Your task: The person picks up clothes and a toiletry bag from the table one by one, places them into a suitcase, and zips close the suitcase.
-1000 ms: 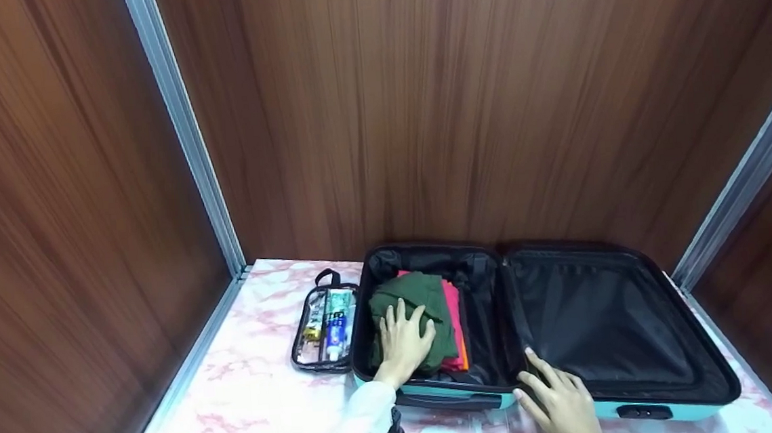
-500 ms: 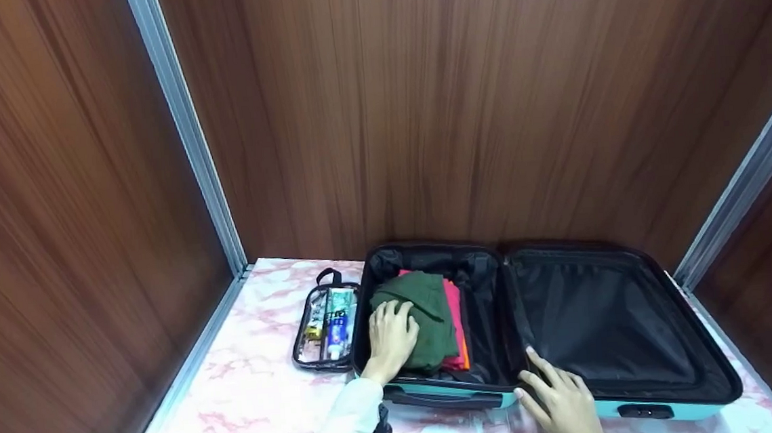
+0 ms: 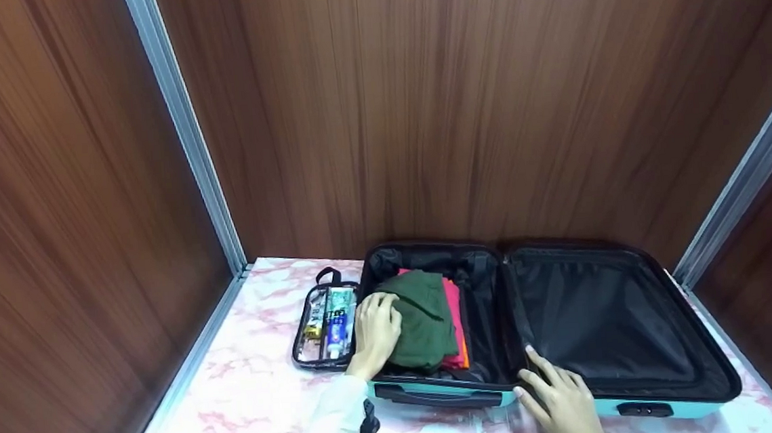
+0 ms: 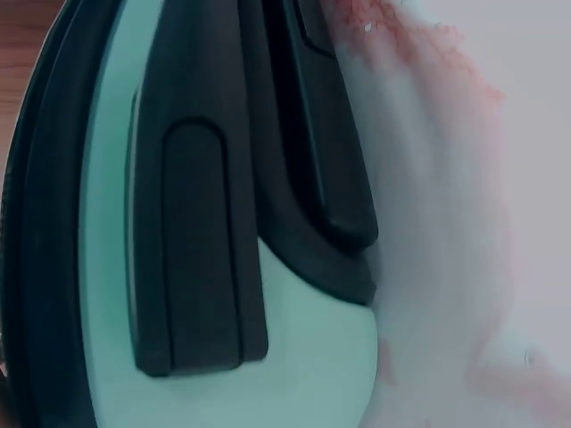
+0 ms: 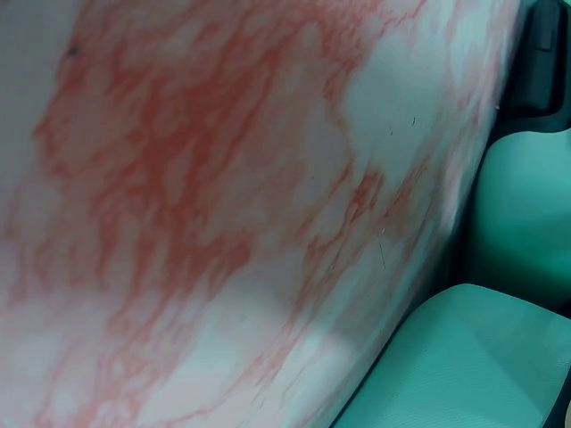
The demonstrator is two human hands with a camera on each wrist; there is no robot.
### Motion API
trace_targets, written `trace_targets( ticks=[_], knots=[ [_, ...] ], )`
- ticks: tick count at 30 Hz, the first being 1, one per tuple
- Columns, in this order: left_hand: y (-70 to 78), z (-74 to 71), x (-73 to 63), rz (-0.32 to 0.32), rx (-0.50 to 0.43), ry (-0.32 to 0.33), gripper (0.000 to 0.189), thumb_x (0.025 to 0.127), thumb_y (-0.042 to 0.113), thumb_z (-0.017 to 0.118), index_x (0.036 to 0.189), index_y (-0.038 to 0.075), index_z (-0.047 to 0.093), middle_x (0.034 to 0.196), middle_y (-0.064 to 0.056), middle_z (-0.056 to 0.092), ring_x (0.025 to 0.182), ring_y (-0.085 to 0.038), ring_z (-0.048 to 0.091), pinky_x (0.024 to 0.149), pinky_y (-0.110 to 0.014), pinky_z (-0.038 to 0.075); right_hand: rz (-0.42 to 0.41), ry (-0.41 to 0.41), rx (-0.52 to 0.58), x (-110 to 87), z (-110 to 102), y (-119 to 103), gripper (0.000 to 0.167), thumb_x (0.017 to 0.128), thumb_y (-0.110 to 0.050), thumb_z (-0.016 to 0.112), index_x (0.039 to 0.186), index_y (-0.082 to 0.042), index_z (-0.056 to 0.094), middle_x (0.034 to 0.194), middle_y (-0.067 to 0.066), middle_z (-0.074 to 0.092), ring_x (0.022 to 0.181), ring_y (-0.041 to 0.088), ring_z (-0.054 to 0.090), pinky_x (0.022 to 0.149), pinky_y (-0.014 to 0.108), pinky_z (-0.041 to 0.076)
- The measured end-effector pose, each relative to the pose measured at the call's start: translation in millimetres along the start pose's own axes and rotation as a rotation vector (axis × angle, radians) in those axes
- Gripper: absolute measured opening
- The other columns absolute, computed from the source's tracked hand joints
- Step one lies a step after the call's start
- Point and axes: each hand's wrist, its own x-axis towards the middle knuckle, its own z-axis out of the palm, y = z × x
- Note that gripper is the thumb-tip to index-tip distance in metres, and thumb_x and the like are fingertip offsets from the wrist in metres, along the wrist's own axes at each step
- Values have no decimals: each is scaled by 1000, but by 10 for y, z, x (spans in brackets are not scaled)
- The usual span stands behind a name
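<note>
An open mint-green suitcase (image 3: 455, 385) with black lining lies on the table, its two halves side by side. In its left half sits a folded dark green garment (image 3: 424, 322) on top of pink cloth (image 3: 454, 307) with an orange edge. My left hand (image 3: 377, 329) is over the left side of that half, fingers bent downward at the garment's left edge; the fingertips are partly hidden. My right hand (image 3: 560, 401) rests spread at the front edge, near where the halves meet. The left wrist view shows the suitcase's black carry handle (image 4: 201, 241), without fingers.
Left of the suitcase lies a clear toiletry pouch (image 3: 327, 363) with black trim, holding a toothpaste tube (image 3: 336, 325) and other small items. A pink-marbled table (image 3: 235, 390) carries everything. Wood-look panels (image 3: 419, 105) stand close behind and on both sides.
My left hand has slid left across the green garment to its left edge, its fingers going from spread to bent. My right hand has stayed in place.
</note>
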Motion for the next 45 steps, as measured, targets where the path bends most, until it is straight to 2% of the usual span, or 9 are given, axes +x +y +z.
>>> trace_targets(
  ticks=[8, 15, 19, 23, 29, 33, 38, 45],
  knots=[
    [-150, -71, 30, -36, -10, 37, 18, 79, -2, 67, 94, 5, 72, 93, -11, 66, 93, -34, 63, 82, -49, 48, -19, 14, -12, 14, 1, -9, 27, 89, -38, 70, 108, -18, 74, 142, 8, 54, 99, 33, 66, 80, 55, 50],
    [-287, -161, 26, -122, -22, 29, 18, 81, -3, 65, 95, 5, 72, 96, -11, 66, 90, -34, 63, 79, -49, 49, -8, 5, -9, 14, -12, -13, 28, 88, -37, 71, 109, -18, 74, 142, 8, 54, 100, 33, 65, 81, 55, 50],
    [-351, -199, -9, -158, -24, 17, 16, 82, -3, 65, 95, 6, 72, 97, -10, 67, 92, -34, 63, 78, -48, 49, 4, -4, -5, 13, -17, -16, 28, 88, -36, 72, 109, -18, 74, 143, 7, 54, 101, 33, 65, 81, 56, 49],
    [-426, -211, -73, -168, -17, 14, 16, 83, -2, 66, 95, 6, 72, 99, -11, 67, 92, -34, 63, 78, -48, 49, -4, 2, -3, 15, -13, -18, 28, 88, -36, 71, 109, -18, 74, 143, 7, 54, 101, 33, 65, 81, 56, 49],
    [-527, -220, -179, -218, 12, 10, 14, 83, 0, 66, 94, 4, 73, 95, -12, 67, 85, -37, 63, 69, -50, 50, -9, 13, -5, 15, -4, -16, 28, 88, -37, 72, 108, -18, 74, 142, 6, 54, 101, 33, 65, 81, 56, 49],
    [-563, -225, -201, -253, -23, -3, 14, 85, 0, 64, 96, 2, 73, 96, -14, 67, 85, -40, 65, 70, -52, 50, 13, 3, -3, 13, -10, -19, 28, 88, -37, 72, 109, -19, 74, 143, 6, 54, 102, 32, 65, 82, 55, 49],
    [-598, -263, -222, -327, -65, -25, 16, 85, 1, 64, 98, 2, 73, 97, -14, 68, 88, -40, 66, 74, -52, 50, 16, -4, -5, 0, -14, -30, 28, 88, -36, 72, 109, -19, 74, 143, 6, 54, 102, 33, 65, 82, 56, 49],
    [-671, -320, -255, -371, -75, -38, 15, 84, -3, 66, 96, 2, 72, 97, -16, 68, 84, -42, 66, 72, -53, 50, 1, 6, -11, -1, -14, -28, 28, 88, -37, 72, 108, -19, 74, 142, 6, 54, 100, 32, 65, 81, 55, 49]
  ],
)
